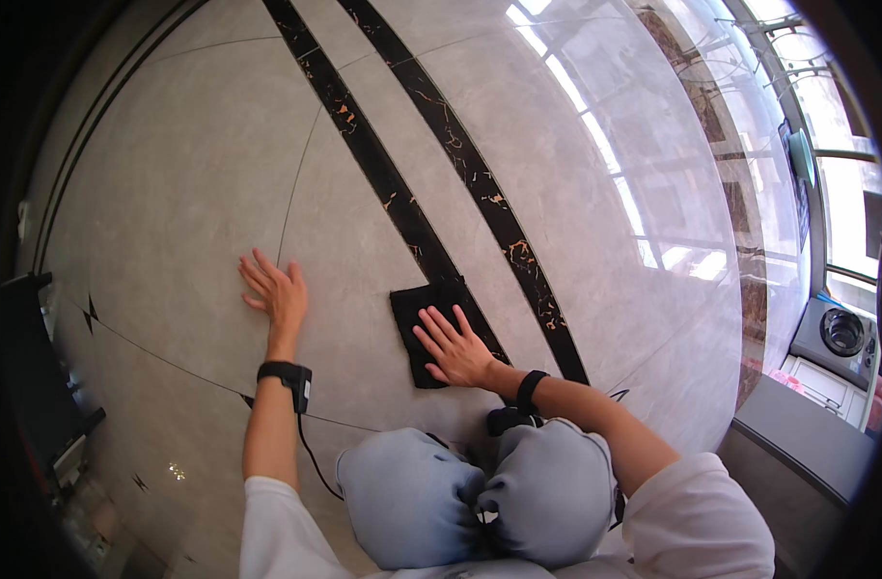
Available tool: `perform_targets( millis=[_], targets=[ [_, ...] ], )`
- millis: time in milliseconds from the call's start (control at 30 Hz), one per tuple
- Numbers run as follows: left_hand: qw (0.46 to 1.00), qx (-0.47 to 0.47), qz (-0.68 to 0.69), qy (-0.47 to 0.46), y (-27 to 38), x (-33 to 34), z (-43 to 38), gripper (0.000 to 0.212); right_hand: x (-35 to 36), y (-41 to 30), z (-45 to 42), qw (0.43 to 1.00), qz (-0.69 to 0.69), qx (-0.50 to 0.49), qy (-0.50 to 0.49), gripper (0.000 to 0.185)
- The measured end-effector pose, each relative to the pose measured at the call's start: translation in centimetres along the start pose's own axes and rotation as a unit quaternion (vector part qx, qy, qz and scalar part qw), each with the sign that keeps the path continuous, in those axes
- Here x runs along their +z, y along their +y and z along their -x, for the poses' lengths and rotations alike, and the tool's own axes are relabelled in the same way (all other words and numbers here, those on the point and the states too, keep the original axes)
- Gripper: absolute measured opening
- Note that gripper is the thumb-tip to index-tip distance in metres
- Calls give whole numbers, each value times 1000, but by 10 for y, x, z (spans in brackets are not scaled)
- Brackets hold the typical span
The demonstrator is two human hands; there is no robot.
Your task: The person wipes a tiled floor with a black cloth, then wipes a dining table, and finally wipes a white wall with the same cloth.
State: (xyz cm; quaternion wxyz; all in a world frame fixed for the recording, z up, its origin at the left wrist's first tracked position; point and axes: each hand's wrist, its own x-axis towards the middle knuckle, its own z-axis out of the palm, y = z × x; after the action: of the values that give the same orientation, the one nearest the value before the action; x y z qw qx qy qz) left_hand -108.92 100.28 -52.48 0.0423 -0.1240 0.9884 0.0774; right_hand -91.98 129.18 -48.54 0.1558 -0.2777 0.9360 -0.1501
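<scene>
My right hand lies flat on a folded black cloth, palm down with the fingers stretched out. The cloth rests on the grey tiled floor and overlaps the end part of a black marble-patterned strip. To the left, my left hand is held with its fingers apart and nothing in it. Whether it touches the floor or hovers just above it, I cannot tell. A black band with a small device is strapped to the left wrist, and a cable runs from it towards my bent knees.
A second black strip runs beside the first. At the right stand a grey cabinet and a washing-machine-like appliance below tall windows. Dark furniture is at the left edge. My knees are close behind the cloth.
</scene>
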Motion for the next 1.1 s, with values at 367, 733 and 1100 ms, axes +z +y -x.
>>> perform_targets(
  millis=[367, 733, 1100],
  targets=[
    [979, -34, 60, -192, -10, -7, -21, 97, -4, 5, -7, 1000, -9, 17, -17, 72],
    [965, -48, 53, -251, -8, -16, -27, 105, -65, 99, -131, 992, 33, 114, 53, 77],
    [967, -15, 70, -245, -12, -13, -18, 102, -140, 251, -276, 982, 93, 120, 115, 75]
  ],
)
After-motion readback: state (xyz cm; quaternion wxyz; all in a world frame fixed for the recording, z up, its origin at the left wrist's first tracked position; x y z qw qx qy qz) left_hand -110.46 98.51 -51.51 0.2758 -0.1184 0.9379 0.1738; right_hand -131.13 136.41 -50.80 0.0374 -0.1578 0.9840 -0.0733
